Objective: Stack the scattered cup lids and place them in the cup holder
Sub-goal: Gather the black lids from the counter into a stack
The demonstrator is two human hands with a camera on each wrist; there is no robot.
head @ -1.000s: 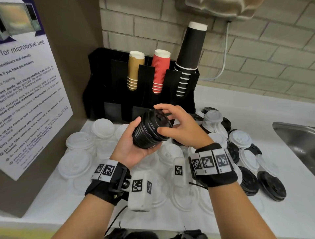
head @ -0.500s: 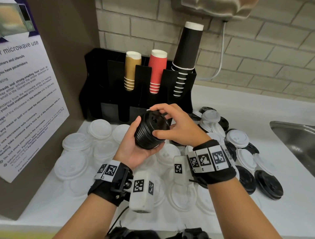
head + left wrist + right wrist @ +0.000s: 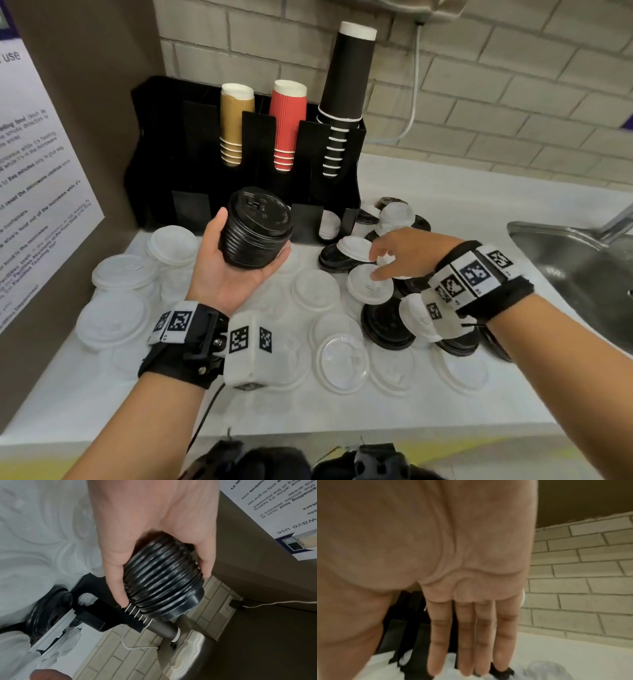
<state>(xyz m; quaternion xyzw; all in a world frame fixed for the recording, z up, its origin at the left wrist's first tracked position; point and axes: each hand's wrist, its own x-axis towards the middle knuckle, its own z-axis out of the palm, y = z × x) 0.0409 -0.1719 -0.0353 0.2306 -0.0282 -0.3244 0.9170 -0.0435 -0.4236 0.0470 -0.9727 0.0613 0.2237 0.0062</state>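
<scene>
My left hand [image 3: 222, 263] grips a thick stack of black cup lids [image 3: 255, 228], held tilted above the counter in front of the black cup holder [image 3: 191, 144]. The left wrist view shows the thumb and fingers curled round the ribbed stack [image 3: 164, 581]. My right hand [image 3: 380, 263] reaches low over the lid pile to the right, fingers [image 3: 471, 635] straight, tips at a white lid [image 3: 368, 286] and another white lid [image 3: 354, 247] lying on black lids [image 3: 334, 262]. Whether the fingertips touch a lid is unclear.
The holder carries gold cups [image 3: 234, 126], red cups [image 3: 287, 123] and a tall black cup stack [image 3: 346, 96]. White and clear lids [image 3: 342, 359] are strewn across the white counter [image 3: 308, 411]; black lids [image 3: 387, 322] lie at right. Sink [image 3: 582, 267] far right, poster panel [image 3: 34, 188] left.
My right hand has let go of the black stack and swung right and down to the loose lids. The left hand keeps the stack, now turned more upright.
</scene>
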